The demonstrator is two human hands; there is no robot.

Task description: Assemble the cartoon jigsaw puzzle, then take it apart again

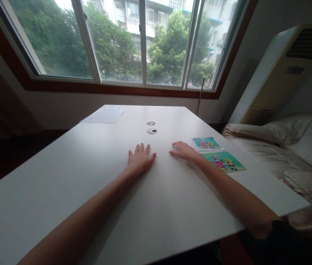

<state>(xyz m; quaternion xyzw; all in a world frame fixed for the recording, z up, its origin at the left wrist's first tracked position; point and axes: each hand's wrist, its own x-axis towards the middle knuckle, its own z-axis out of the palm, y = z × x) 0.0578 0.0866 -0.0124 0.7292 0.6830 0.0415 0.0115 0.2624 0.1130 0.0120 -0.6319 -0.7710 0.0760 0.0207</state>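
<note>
My left hand lies flat on the white table, palm down with its fingers spread and nothing in it. To its right, my right hand rests on the tabletop with its fingers stretched inward, also holding nothing. Just right of that hand are two colourful cartoon pictures: a smaller picture card with a white margin, and a larger picture card partly covered by my right forearm. Beyond both hands lie two small round discs, a nearer one and a farther one.
White paper sheets lie at the table's far left corner. A cream sofa stands along the right side, with a tall floor-standing air conditioner behind it. A window spans the wall ahead, and a thin stick leans below it.
</note>
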